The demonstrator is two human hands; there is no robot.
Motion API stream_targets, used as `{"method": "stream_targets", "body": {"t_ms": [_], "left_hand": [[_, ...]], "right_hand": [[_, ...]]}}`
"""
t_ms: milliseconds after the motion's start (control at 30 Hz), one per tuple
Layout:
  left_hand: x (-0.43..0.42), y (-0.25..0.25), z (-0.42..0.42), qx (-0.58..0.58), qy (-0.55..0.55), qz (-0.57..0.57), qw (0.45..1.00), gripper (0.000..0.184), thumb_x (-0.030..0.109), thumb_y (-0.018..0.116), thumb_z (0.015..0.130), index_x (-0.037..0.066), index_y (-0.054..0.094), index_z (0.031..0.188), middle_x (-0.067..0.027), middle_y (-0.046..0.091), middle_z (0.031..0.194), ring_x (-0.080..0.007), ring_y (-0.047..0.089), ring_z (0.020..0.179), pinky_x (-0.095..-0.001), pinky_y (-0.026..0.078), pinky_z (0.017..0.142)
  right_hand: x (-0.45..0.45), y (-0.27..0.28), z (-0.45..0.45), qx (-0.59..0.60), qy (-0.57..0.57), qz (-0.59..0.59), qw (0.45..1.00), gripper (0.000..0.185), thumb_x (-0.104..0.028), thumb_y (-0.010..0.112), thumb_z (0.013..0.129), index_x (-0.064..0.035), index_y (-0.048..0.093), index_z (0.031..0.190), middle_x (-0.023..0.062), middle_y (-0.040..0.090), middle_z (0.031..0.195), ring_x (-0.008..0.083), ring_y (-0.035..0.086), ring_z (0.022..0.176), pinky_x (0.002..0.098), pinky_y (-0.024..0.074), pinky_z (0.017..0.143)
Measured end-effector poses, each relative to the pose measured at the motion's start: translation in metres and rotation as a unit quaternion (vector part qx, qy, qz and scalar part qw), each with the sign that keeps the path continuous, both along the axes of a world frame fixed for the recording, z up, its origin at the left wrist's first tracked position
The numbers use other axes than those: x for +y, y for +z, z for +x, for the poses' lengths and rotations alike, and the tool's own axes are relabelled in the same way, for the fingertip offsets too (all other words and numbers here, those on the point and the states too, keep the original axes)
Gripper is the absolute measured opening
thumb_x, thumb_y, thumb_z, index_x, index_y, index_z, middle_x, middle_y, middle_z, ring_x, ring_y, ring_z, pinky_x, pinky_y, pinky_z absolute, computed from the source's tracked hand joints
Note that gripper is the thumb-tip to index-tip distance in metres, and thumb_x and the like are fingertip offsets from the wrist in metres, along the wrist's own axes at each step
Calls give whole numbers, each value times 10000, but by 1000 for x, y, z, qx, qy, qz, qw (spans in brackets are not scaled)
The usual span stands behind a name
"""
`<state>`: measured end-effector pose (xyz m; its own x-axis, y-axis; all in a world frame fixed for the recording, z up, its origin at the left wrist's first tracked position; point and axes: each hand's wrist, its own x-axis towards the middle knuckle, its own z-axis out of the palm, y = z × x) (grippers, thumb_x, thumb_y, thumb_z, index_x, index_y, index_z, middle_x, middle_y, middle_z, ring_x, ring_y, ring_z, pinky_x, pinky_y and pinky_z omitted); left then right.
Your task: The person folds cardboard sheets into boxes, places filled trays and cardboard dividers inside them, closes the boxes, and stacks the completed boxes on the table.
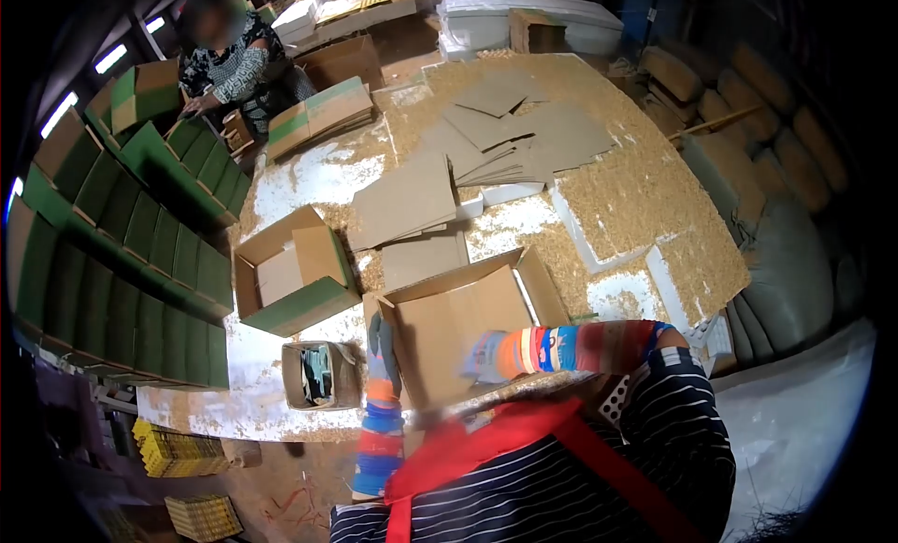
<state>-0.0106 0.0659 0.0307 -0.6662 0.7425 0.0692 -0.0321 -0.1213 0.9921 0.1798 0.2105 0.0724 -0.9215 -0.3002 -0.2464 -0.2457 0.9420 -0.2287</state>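
An open cardboard box [412, 337] sits at the table's near edge, in front of me, with a flat brown sheet [463, 323] lining its bottom. My left hand [382, 348], in a grey glove, grips the box's left wall, fingers pointing away from me along it. Inside the box, near its front side, my right hand [485, 358] is smeared by motion, so its fingers cannot be made out. Striped, multicoloured sleeves cover both forearms. To the left of my left hand stands a small carton [348, 379] holding dark and pale items I cannot make out.
A green-and-brown open box [299, 304] stands further left. Flat cardboard sheets [407, 202] lie stacked across the worn table [655, 197]. Green boxes [122, 318] pile up along the left side, near another person [234, 71]. Stuffed sacks [795, 262] line the right.
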Motion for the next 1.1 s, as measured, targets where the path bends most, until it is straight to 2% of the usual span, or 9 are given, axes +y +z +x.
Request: {"method": "stream_targets", "body": {"t_ms": [100,200,267,333,400,600,800,1000,1100], "left_hand": [[-4,-13,-1,-109,-76,53,990,448,294,315,948,7,364,1288,-114,442,1253,-225,410,1169,-307,310,985],[-2,19,8,344,56,-26,937,367,175,352,928,-38,398,1224,-149,429,1243,-243,405,1146,-333,324,967],[3,46,21,88,182,14,979,369,169,536,828,7,470,1153,-167,462,1182,-268,464,1066,-344,371,904],[8,98,30,358,208,-23,910,356,123,615,748,27,519,1077,-164,510,1099,-277,503,992,-342,398,863],[17,120,28,510,-4,-64,858,309,113,649,723,32,559,1008,-100,574,980,-263,560,900,-337,429,807],[102,59,36,706,-283,-392,518,262,310,548,762,103,642,892,-109,635,933,-241,605,880,-359,471,722],[88,81,43,575,-247,-358,693,618,528,551,741,55,502,1136,-186,508,1156,-314,505,1047,-387,421,861],[99,93,34,552,-307,-463,621,389,363,458,821,63,601,1023,-198,589,1024,-323,553,996,-409,436,857],[88,67,25,565,-259,-405,670,353,381,496,794,87,631,935,-150,619,945,-313,585,900,-386,465,786]], "right_hand": [[6,40,4,-24,-94,-12,995,210,-235,484,799,-142,575,964,79,612,871,286,593,797,373,476,666],[17,65,21,179,-209,-80,958,214,-200,542,784,-123,579,980,75,613,868,248,597,784,341,481,673],[34,93,35,284,-352,-258,853,192,-107,567,781,-67,569,968,82,611,877,192,604,802,288,482,701],[44,90,42,302,-427,-456,720,173,-35,572,783,-28,564,956,86,615,879,158,605,807,259,481,709],[49,78,43,301,-445,-544,645,153,13,563,791,-11,565,942,89,628,881,147,609,803,256,486,690],[30,87,40,347,-436,-303,773,114,3,583,788,-6,585,901,69,595,837,169,586,740,258,460,656],[31,74,46,349,-424,-387,741,120,0,600,781,-5,591,901,67,592,857,143,586,786,225,458,696],[36,72,42,334,-417,-381,754,113,-4,598,790,0,588,903,55,603,876,107,577,816,219,460,708],[29,82,44,282,-422,-544,668,113,-6,600,789,-4,587,901,52,603,867,112,580,807,221,461,702]]}}
